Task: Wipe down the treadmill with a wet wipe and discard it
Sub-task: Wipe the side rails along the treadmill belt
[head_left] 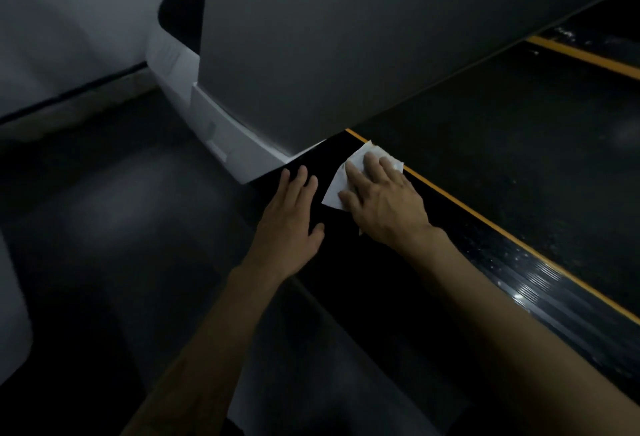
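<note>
The treadmill's black side rail (398, 290) runs from lower left toward the upper right, edged by a yellow stripe beside the dark belt (519, 145). A white wet wipe (334, 190) lies flat on the rail near the grey upright (329, 48). My right hand (384, 200) presses down on the wipe with straight fingers and covers most of it. My left hand (294, 217) rests flat on the rail's outer edge just left of the wipe, fingers straight, holding nothing.
The grey upright and its white base cover (221, 131) rise close ahead of both hands. A dark floor (121, 228) lies to the left, with a pale wall (69, 20) behind. A white object (10, 314) shows at the left edge.
</note>
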A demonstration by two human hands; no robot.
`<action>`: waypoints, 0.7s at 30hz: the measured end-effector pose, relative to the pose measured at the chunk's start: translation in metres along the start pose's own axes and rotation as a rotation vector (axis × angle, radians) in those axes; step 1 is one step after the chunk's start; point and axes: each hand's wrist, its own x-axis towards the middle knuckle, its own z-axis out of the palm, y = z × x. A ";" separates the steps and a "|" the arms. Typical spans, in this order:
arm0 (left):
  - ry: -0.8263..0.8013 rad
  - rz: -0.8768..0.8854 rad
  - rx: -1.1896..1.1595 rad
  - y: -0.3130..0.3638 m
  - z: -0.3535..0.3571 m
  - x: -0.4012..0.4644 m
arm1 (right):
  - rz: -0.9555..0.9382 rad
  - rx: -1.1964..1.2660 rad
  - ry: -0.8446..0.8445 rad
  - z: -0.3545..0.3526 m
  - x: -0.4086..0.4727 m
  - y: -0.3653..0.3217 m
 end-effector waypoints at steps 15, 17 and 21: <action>0.064 0.054 -0.019 -0.009 -0.002 0.003 | 0.014 -0.024 -0.007 0.002 -0.001 -0.002; 0.060 0.064 -0.008 -0.009 0.000 0.006 | 0.032 -0.056 0.055 0.010 -0.019 -0.009; 0.040 0.062 0.014 -0.012 0.006 0.011 | -0.079 -0.066 0.000 0.014 -0.012 -0.005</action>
